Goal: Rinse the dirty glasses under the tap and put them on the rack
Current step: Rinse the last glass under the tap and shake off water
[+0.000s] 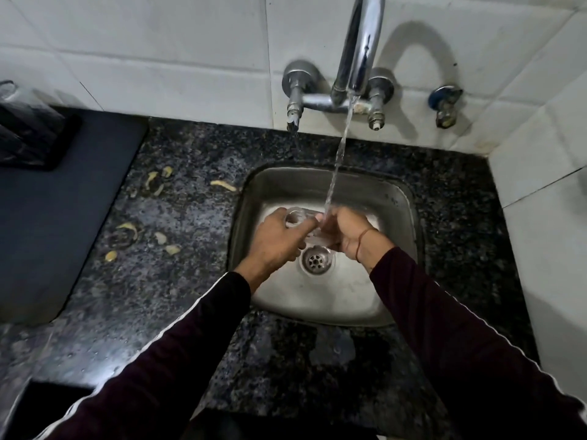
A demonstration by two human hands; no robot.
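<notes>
Both hands are working over the sink (401,198): my left hand (279,238) is gripping a glass (298,217), my right hand (344,231) is curling around its other end, and water (338,160) from the tap (360,46) is falling on them.

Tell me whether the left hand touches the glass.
Touching. The head view shows the left hand's fingers curled round the clear glass over the sink, no gap.

Head camera looks steeply down, close over the sink (409,198).
</notes>
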